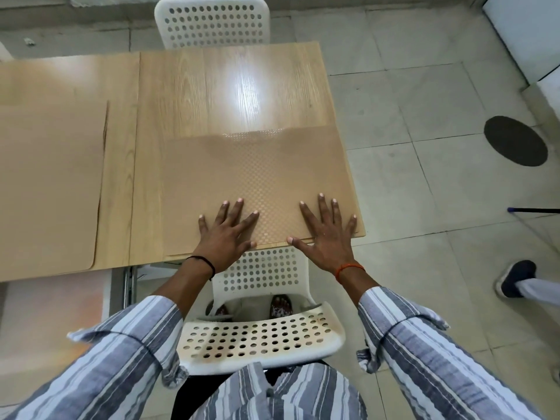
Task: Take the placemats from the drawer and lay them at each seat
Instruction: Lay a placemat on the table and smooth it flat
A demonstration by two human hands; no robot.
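near: white perforated chair | table edge: left hand and right hand spread flat, pressing tan placemat | left: second placemat laid | far: bare table, far chair | risk: the mat reaches the table's right edge; an uneven push may slide it off

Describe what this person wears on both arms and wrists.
Both arms wear loose shirt sleeves striped lengthwise in grey, blue-grey and white, with the unbuttoned cuffs pushed back to mid-forearm. The left wrist carries a thin black thread band. The right wrist carries an orange thread band. No rings or watch show.
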